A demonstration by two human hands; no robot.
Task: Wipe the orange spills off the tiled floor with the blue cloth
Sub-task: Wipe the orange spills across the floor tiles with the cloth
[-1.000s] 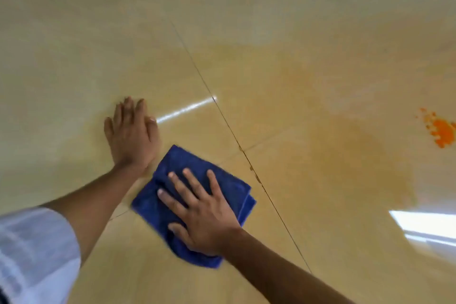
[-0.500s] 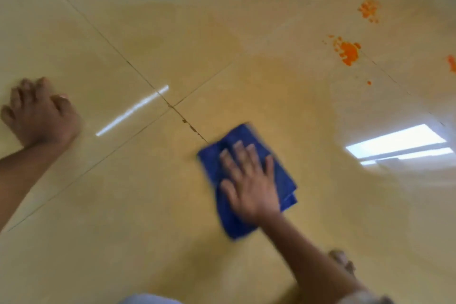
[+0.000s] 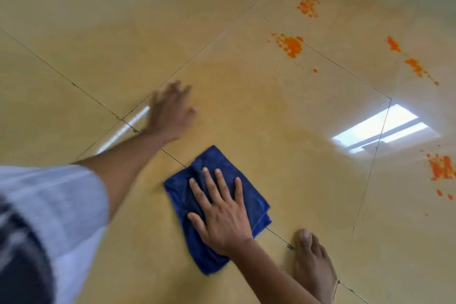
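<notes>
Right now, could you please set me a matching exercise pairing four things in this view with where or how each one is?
Things:
1. blue cloth
2. left hand
3. bare foot
4. window reflection

States:
A. blurred, fingers spread over a tile joint, holding nothing
B. bright patch on the glossy tile, right of the cloth
C. folded, pressed flat under the right hand
D. planted on the floor at lower right, beside the right forearm

Pairs: 1-C, 2-A, 3-D, 4-B
</notes>
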